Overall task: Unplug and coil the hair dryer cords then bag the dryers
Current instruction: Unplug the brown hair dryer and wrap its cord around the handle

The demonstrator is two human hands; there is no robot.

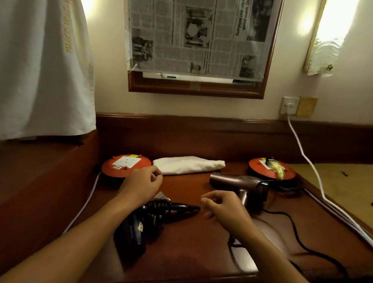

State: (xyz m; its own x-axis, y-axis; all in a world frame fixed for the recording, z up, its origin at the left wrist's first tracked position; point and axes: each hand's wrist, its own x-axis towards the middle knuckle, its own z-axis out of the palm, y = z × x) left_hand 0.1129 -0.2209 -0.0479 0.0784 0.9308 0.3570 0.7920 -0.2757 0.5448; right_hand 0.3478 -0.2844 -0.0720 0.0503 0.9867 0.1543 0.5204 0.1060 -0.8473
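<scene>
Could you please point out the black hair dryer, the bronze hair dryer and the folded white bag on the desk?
black hair dryer (pixel 132 231): head view, on its dark body.
bronze hair dryer (pixel 229 181): head view, on its barrel.
folded white bag (pixel 188 164): head view, on the middle of the cloth.

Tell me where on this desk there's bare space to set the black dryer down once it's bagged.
Bare wood shows along the near edge of the desk, between the black dryer and the black cord. A smaller patch lies between the hands, in front of the white bag. The right side is crowded: bronze dryer, right orange reel, white cable.
</scene>
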